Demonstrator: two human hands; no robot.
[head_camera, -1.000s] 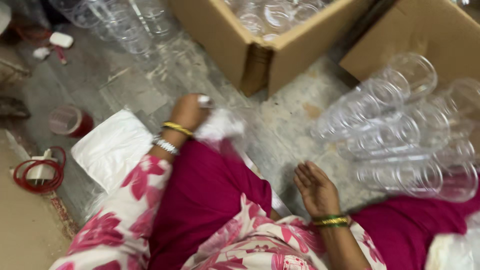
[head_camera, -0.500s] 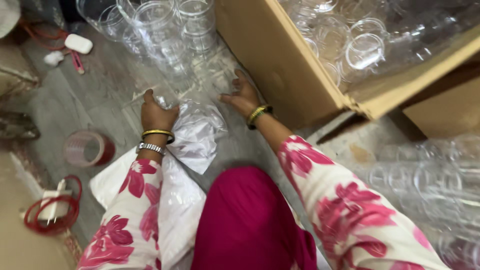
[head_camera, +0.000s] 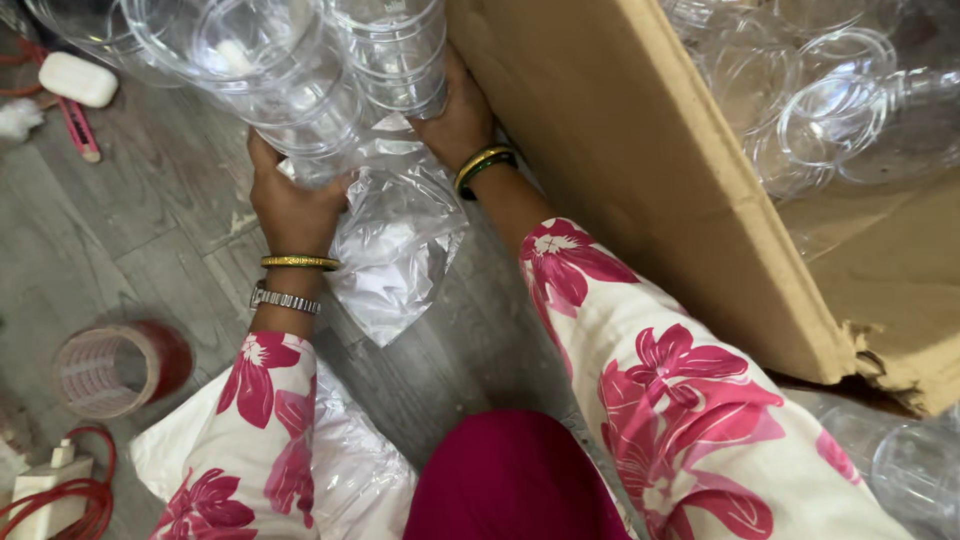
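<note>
The floor (head_camera: 130, 250) is grey, like worn wooden boards, with pale marks and scuffs. A big brown cardboard box (head_camera: 660, 200) stands on it at the right. At the left lie a roll of tape (head_camera: 115, 368), a red cord (head_camera: 60, 495) and a white bar (head_camera: 78, 78). The light is soft and even.

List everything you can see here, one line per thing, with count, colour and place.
Stacks of clear cups: several, transparent, top left, on the floor.
Plastic bag: one, clear, under both hands.
Cardboard box: one, brown, right, holding loose clear cups.
Tape roll: one, reddish, lower left.
White bar: one, upper left.
Red cord: one, bottom left corner.
Floor: grey.
Left hand: on the bagged stack.
Right hand: beside the box, on the stack.
</note>
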